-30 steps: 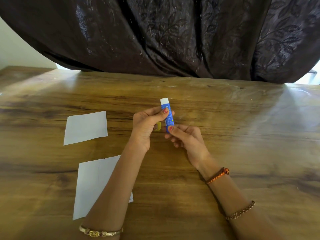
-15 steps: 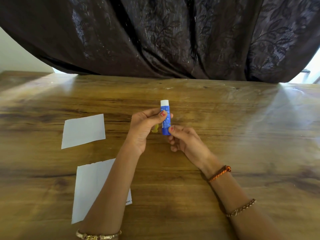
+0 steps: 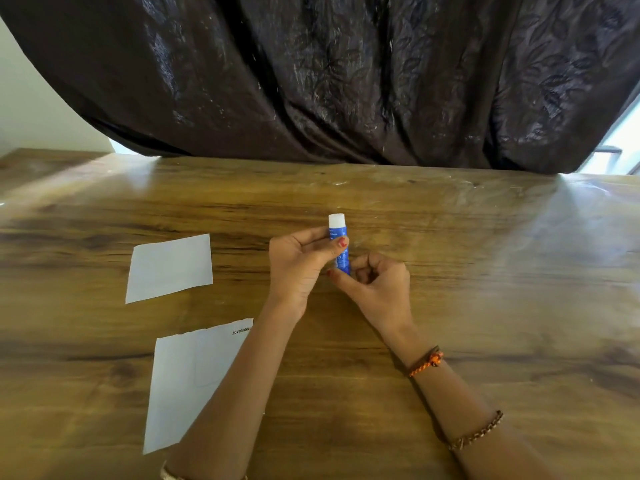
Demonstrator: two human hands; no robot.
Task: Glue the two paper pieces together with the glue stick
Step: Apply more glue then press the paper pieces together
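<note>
left hand (image 3: 298, 268) grips upright blue plastic glue stick (image 3: 339, 251) mid-barrel, white tip up | right hand (image 3: 375, 289) pinches its lower end | stick held above brown wooden surface (image 3: 485, 271) | 2 white paper pieces flat to the left: smaller rectangle (image 3: 169, 268), larger sheet (image 3: 187, 379) partly under left forearm

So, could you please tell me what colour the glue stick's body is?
Blue, with a white tip, on the glue stick; head view.

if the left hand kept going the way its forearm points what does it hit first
Beyond the glue stick it already grips, the left hand would probably cross bare wooden table and first meet the dark curtain; depth is unclear.
</note>
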